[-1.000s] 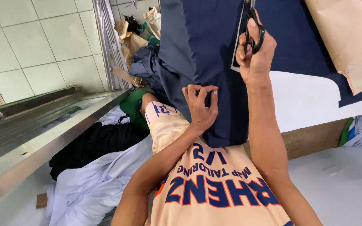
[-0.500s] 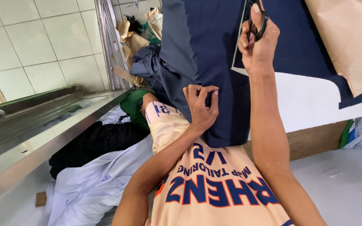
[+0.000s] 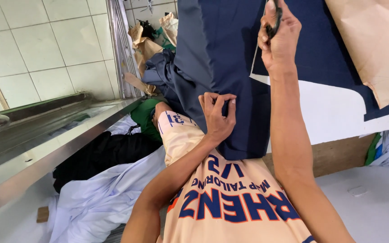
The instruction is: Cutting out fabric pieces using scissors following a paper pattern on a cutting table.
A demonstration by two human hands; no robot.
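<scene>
The biggest thing here is the navy cloth (image 3: 221, 67), spread over a white cutting table (image 3: 334, 112) and hanging over its near wooden edge (image 3: 338, 155). A tan paper pattern (image 3: 374, 45) lies on the cloth at the far right. Along the left runs a steel rail (image 3: 46, 153), with pale blue fabric (image 3: 100, 193) and a black garment (image 3: 100, 150) heaped below it, and crumpled brown paper (image 3: 142, 45) beyond.

The person's left hand (image 3: 217, 117) sits on the near part of the cloth, fingers curled and pinching a fold of it close to the table edge. The right hand (image 3: 280, 36) reaches farther up, fingers closed through the dark loops of a pair of scissors (image 3: 273, 22); the blades run out of the top of the picture, so whether they are apart or together cannot be told.

To do the cut well, the left hand should probably keep the cloth taut and flat, so the layers do not creep. The scissors likely want long, even strokes with the lower blade riding on the table, following the cloth's pale edge line. The holding fingers should stay well apart from the blades' path.
</scene>
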